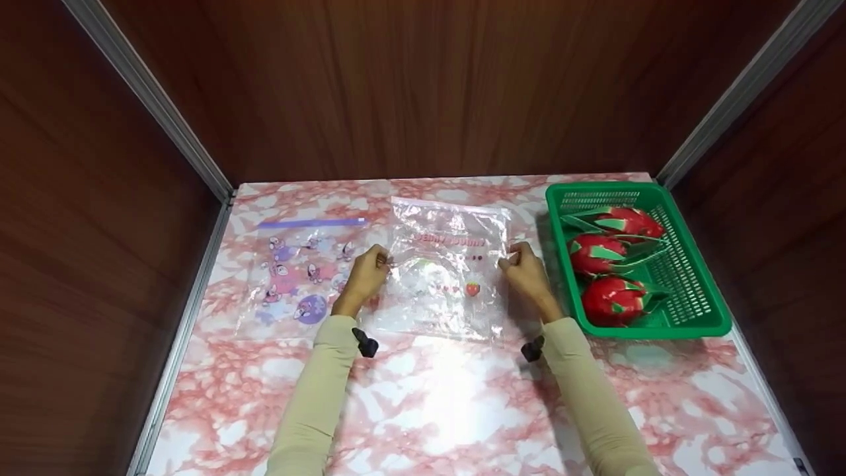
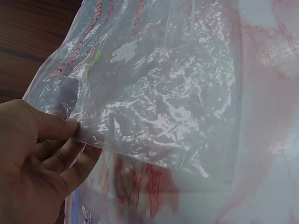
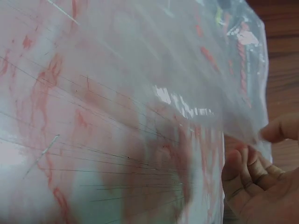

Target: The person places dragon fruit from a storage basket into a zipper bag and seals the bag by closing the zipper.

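A clear zip bag point(image 1: 443, 297) with red lettering, a strawberry print and a pale pink top strip is held between both hands over the middle of the table. The left hand point(image 1: 367, 274) pinches its left edge; in the left wrist view the thumb point(image 2: 60, 127) lies on top of the wrinkled plastic. At the opposite edge the right hand point(image 1: 527, 272) pinches the film between thumb and fingers, as the right wrist view shows. Left of the left hand lies a second clear zip bag point(image 1: 287, 291) with a purple slider strip and cartoon prints, flat on the table.
A green plastic basket point(image 1: 717, 324) stands to the right with three red dragon fruits point(image 1: 611, 301) inside. The table point(image 1: 396, 410) has a red-and-white marbled top, bordered at the back and sides by dark wood panels point(image 1: 423, 86) with metal corner posts.
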